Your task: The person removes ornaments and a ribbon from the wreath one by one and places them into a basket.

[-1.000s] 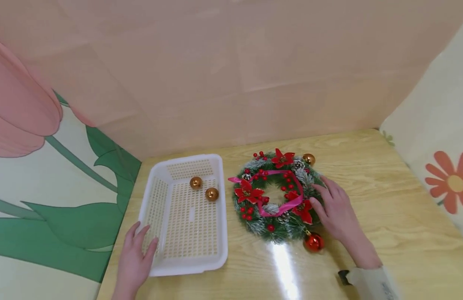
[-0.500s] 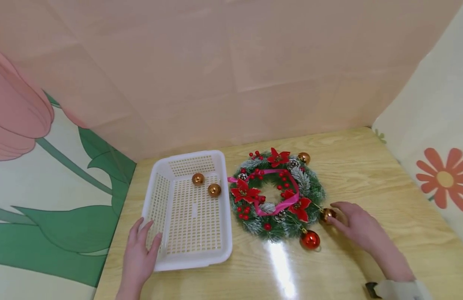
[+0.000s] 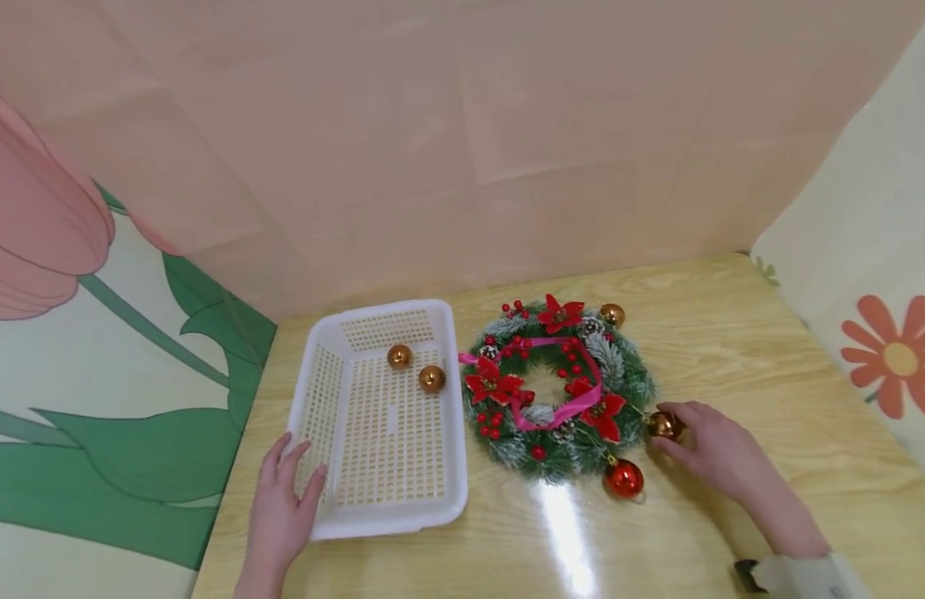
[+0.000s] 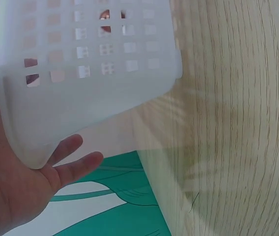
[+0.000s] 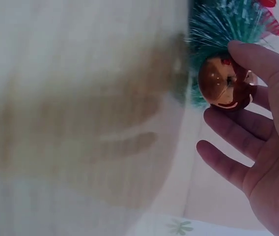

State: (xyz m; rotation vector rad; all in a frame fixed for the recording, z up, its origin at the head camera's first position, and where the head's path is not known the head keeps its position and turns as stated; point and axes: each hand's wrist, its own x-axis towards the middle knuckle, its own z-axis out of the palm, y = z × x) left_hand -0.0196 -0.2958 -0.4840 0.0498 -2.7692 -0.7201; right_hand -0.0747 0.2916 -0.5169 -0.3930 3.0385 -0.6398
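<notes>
My left hand [image 3: 279, 507] straddles the near-left rim of a white plastic basket [image 3: 460, 466], with fingers showing on the outer side in the left wrist view. Two shiny copper-gold bauble ornaments lie inside, one bauble [image 3: 399, 357] behind the other bauble [image 3: 432, 379]. At the lower right edge of a green Christmas wreath [image 3: 615, 366], my right hand [image 3: 720, 449] holds another copper-gold bauble [image 5: 223, 81] between thumb and fingers. A thin tie links that bauble's cap to the wreath. Red poinsettias, berries, pinecones and a pink ribbon [image 3: 578, 405] decorate the wreath.
A red bauble [image 3: 624, 479] hangs off the wreath's near edge, and one more gold bauble [image 3: 612, 314] sits at its far right. Everything stands on a light wood table [image 3: 732, 333]. A pinkish sheet [image 3: 462, 166] and flower-patterned walls enclose it.
My right hand has moved from the wreath's right side down and right, and now grips the gold bauble there. The left hand stays at the basket rim. The view has shifted slightly.
</notes>
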